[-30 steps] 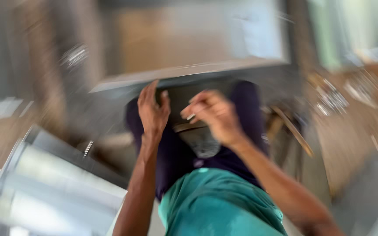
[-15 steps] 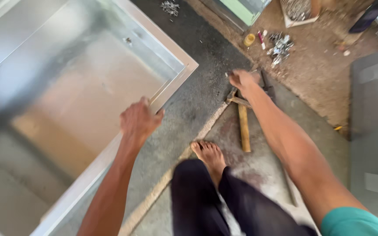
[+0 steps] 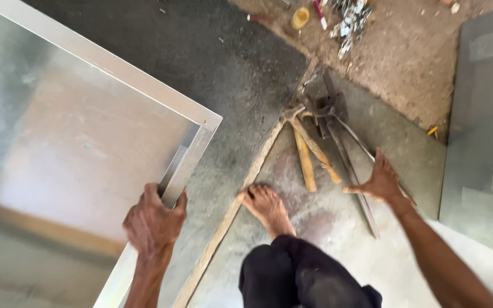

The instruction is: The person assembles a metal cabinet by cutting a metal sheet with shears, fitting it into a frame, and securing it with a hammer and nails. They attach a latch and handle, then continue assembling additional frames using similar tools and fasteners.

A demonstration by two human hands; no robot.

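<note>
Since half a second ago your right hand (image 3: 382, 182) has left the head of the tools and slid down to their long handles, while your left hand (image 3: 154, 223) has closed on the metal box where before it only rested there.

Your left hand is clamped around the rim of the big sheet-metal box (image 3: 144, 77), fingers curled over the folded edge just below its near corner. One box fills the left side of the view, open towards you, its inside dull and shiny.

Your right hand is spread, fingers apart, palm down on the floor, touching one of the thin metal handles (image 3: 354, 149). It grips nothing.

The tool pile (image 3: 322, 108) lies on the concrete between your bare foot (image 3: 265, 204) and the dirt patch. You can count two wooden handles (image 3: 309, 157) and two long metal ones, meeting at a dark tangled head; what kinds of tool they are you cannot tell.

One wooden strip (image 3: 241, 199) runs diagonally past your toes. At the top edge sits one small yellow round tub (image 3: 300, 17), beside a heap of metal scraps (image 3: 350, 23). One grey flat panel (image 3: 486, 125) lies at the right.
</note>
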